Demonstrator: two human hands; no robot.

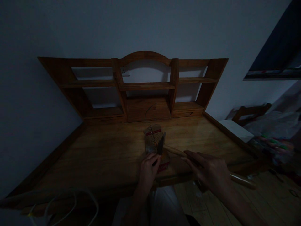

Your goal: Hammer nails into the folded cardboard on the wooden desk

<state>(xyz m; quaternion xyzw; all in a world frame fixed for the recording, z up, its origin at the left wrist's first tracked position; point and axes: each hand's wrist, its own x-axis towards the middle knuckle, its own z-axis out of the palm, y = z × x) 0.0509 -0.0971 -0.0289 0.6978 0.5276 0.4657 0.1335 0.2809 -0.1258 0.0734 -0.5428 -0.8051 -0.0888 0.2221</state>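
Note:
In the dim head view, my right hand (208,169) is closed around the long wooden handle of what looks like a hammer (175,150). Its dark head is over a brown, speckled package (152,135) with red bands, lying on the wooden desk. My left hand (149,164) is at the near part of that package, thumb and fingers pinched together just below the hammer head. Whatever sits between those fingertips is too small and dark to make out. Whether the head touches the package cannot be told.
A wooden shelf unit (147,86) rises along the desk's (105,150) back edge against the wall. Pale looped cables (94,201) are at the lower left. To the right are a white surface (236,128), a wooden chair back (254,110) and plastic bags (275,128).

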